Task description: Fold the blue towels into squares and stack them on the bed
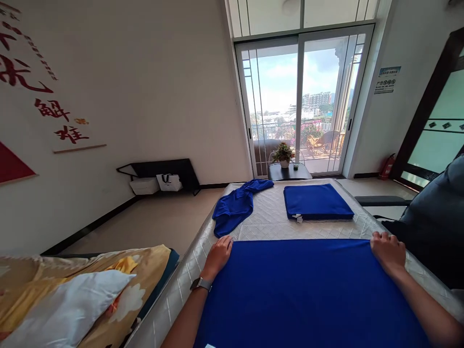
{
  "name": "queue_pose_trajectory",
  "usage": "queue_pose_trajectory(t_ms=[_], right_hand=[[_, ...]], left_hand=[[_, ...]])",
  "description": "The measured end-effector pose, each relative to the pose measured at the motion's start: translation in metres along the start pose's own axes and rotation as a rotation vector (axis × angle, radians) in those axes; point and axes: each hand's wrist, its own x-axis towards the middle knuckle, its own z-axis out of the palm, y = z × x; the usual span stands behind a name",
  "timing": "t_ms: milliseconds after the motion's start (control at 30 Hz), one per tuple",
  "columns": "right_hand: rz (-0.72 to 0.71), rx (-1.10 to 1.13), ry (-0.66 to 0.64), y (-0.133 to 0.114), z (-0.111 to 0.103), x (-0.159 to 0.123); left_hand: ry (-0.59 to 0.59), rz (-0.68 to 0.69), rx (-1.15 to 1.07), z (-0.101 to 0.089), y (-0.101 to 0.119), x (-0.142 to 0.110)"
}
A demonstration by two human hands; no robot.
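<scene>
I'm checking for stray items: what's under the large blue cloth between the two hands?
The large blue cloth lies over the quilted mattress, which shows past its far edge and sides. Anything directly beneath is covered and can't be seen.

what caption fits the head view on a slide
Left hand and right hand at far corners of a blue cloth on a mattress, crumpled cloth and folded cloth beyond.

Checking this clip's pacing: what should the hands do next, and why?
I'd probably draw the far edge of the blue cloth toward the body: the left hand and right hand curl at its two far corners, it lies spread out, and a folded blue stack sits beyond on the mattress.
</scene>
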Motion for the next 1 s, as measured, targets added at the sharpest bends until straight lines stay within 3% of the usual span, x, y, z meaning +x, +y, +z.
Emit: queue_pose_trajectory(t_ms=[100, 200, 333, 400, 467, 533, 600, 700, 1000], right_hand=[[-0.096, -0.095, 0.05, -0.035, -0.025, -0.007], [-0.204, 0.072, 0.007, -0.108, -0.058, -0.033], [-0.476, 0.419, -0.272, -0.23, -0.098, -0.087], [-0.594, 0.539, -0.398, -0.279, -0.109, -0.11], [-0.635, 0.583, -0.504, -0.31, -0.113, -0.124], [-0.639, 0.588, -0.56, -0.32, -0.111, -0.128], [-0.631, 0.576, -0.573, -0.312, -0.105, -0.125], [-0.586, 0.529, -0.566, -0.269, -0.089, -0.11], [-0.149, 0.185, -0.41, -0.039, 0.0, -0.04]], left_hand=[[-0.083, 0.026, -0.024, 0.009, 0.007, -0.018], [-0.15, -0.007, -0.037, 0.013, 0.009, -0.028], [-0.187, -0.038, -0.031, 0.009, 0.01, -0.028], [-0.198, -0.04, -0.031, 0.006, 0.011, -0.026], [-0.198, -0.036, -0.025, 0.005, 0.011, -0.025], [-0.193, -0.031, -0.014, 0.005, 0.011, -0.025], [-0.188, -0.025, -0.008, 0.006, 0.011, -0.025], [-0.182, -0.024, -0.011, 0.007, 0.01, -0.025], [-0.196, -0.057, -0.016, 0.01, 0.009, -0.021]])
